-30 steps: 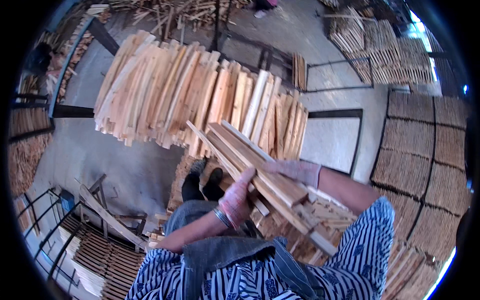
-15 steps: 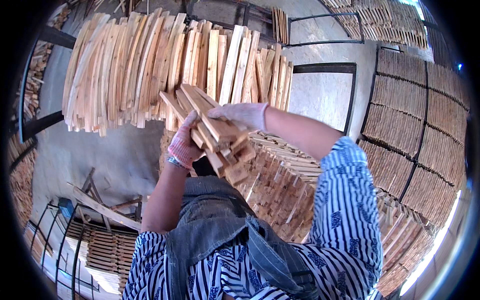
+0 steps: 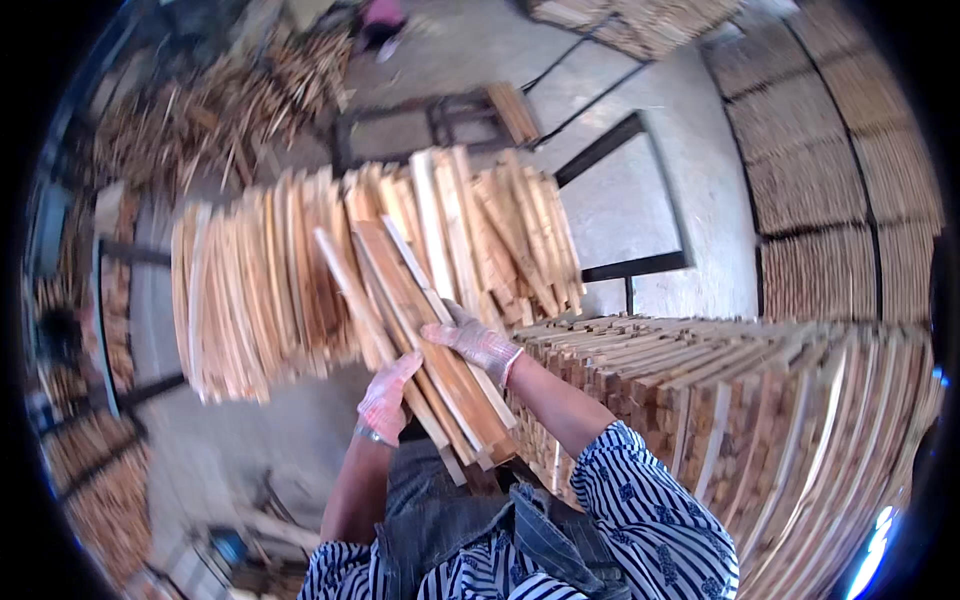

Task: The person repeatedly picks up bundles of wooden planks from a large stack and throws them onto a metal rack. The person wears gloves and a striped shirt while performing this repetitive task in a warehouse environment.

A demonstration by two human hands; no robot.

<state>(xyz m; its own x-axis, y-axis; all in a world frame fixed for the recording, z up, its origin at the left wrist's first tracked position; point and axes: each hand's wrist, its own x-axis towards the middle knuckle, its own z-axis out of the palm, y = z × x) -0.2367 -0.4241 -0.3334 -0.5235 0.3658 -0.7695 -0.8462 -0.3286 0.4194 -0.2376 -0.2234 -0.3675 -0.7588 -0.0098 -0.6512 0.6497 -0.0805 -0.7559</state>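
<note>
A bundle of several long wooden strips [image 3: 415, 325] slants in front of my body, its near ends close to my apron and its far ends over the row of strips. My left hand [image 3: 388, 398], in a pale pinkish work glove, grips the bundle's left side. From the right, my right hand [image 3: 472, 345], gloved too, is wrapped over the bundle's edge with its fingers on the upper strips. Just beyond lies a wide row of similar loose wooden strips [image 3: 265, 280] side by side on a dark metal rack.
To my right rises a tall stack of wooden strips [image 3: 720, 400]. Large strapped stacks [image 3: 810, 190] stand farther right. A black metal frame [image 3: 635, 268] juts out beside the row. Scattered wood pieces [image 3: 220, 125] lie far left, and a person in pink [image 3: 383, 15] is at the top.
My view has shifted, so the row of strips sits lower in the picture. The bundle now stretches out lengthwise with its far ends over the row; both hands still hold it.
</note>
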